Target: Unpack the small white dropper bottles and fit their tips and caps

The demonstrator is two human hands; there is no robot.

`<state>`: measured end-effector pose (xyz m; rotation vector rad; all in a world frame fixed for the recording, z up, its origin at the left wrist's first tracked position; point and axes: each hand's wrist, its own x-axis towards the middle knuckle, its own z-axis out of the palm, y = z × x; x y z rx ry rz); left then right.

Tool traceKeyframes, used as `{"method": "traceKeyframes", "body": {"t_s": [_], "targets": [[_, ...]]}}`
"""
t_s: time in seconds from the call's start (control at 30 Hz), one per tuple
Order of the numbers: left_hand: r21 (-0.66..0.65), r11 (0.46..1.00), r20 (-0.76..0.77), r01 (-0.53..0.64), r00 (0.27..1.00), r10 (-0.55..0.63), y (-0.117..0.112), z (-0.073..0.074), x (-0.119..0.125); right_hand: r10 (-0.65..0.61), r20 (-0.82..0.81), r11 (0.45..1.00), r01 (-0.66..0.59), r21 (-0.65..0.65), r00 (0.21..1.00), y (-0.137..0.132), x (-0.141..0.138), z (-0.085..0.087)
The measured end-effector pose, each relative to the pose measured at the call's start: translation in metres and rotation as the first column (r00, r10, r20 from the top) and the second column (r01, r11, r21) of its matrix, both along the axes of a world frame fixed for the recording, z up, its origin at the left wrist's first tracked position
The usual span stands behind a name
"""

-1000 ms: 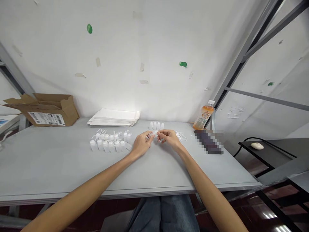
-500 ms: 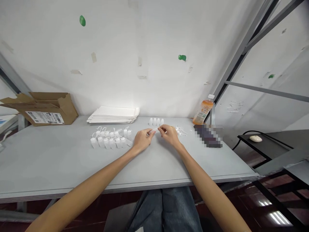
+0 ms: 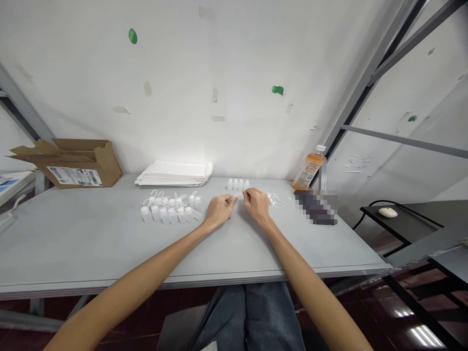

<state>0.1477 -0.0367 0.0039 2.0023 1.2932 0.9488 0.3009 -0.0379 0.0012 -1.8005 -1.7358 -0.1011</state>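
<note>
Over the middle of the table, my left hand (image 3: 220, 209) is closed on a small white translucent plastic bottle (image 3: 237, 194), tilted toward the right. My right hand (image 3: 258, 204) pinches at the bottle's right end. What sits between those fingertips is too small to make out. Left of my hands stand several small white bottles (image 3: 172, 215) in rows, some with looped straps on top. A short row of small white bottles (image 3: 235, 185) stands just behind my hands. Beside my right hand lies a loose heap of thin white plastic pieces (image 3: 274, 199).
A stack of white paper sheets (image 3: 175, 173) lies against the wall, with an open cardboard box (image 3: 78, 165) at the far left. To the right are an orange drink bottle (image 3: 309, 169) and a pixelated dark object (image 3: 316, 208). The table's front edge (image 3: 234, 280) runs near my lap.
The view has shifted slightly. My right fingers have moved a little to the right along the bottle's end, while my left hand keeps its hold.
</note>
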Motion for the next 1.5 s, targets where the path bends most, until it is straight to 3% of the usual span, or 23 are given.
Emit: {"method": "traceKeyframes", "body": {"t_s": [0.33, 0.47, 0.57, 0.7, 0.8, 0.9, 1.07, 1.5], "targets": [[0.073, 0.997, -0.006, 0.001, 1.0, -0.001, -0.002, 0.002, 0.003, -0.113, 0.038, 0.993, 0.114, -0.01, 0.993, -0.001, -0.002, 0.003], [0.166, 0.986, 0.036, -0.035, 0.999, 0.03, -0.006, 0.005, -0.003, -0.279, -0.016, 0.96, 0.279, -0.014, 0.96, 0.001, 0.022, 0.007], [0.294, 0.954, 0.071, -0.061, 0.997, 0.042, -0.007, 0.008, -0.008, -0.315, -0.09, 0.937, 0.325, 0.128, 0.945, 0.002, 0.047, 0.012], [0.359, 0.932, 0.042, -0.052, 0.998, 0.04, -0.009, 0.005, -0.007, -0.375, -0.191, 0.883, 0.412, 0.224, 0.907, 0.003, 0.07, 0.017], [0.385, 0.923, -0.036, 0.008, 0.999, 0.007, -0.012, -0.002, -0.005, -0.463, -0.242, 0.849, 0.505, 0.154, 0.853, 0.005, 0.083, 0.018], [0.386, 0.921, -0.09, 0.043, 0.996, -0.009, -0.014, -0.006, -0.005, -0.549, -0.268, 0.823, 0.567, -0.012, 0.791, 0.005, 0.097, 0.016], [0.395, 0.918, -0.086, 0.043, 0.996, -0.01, -0.013, -0.004, -0.006, -0.592, -0.264, 0.806, 0.55, -0.22, 0.762, 0.009, 0.112, 0.009], [0.375, 0.926, -0.099, 0.051, 0.995, -0.015, -0.012, -0.003, -0.007, -0.588, -0.117, 0.789, 0.536, -0.301, 0.8, 0.007, 0.112, 0.005]]}}
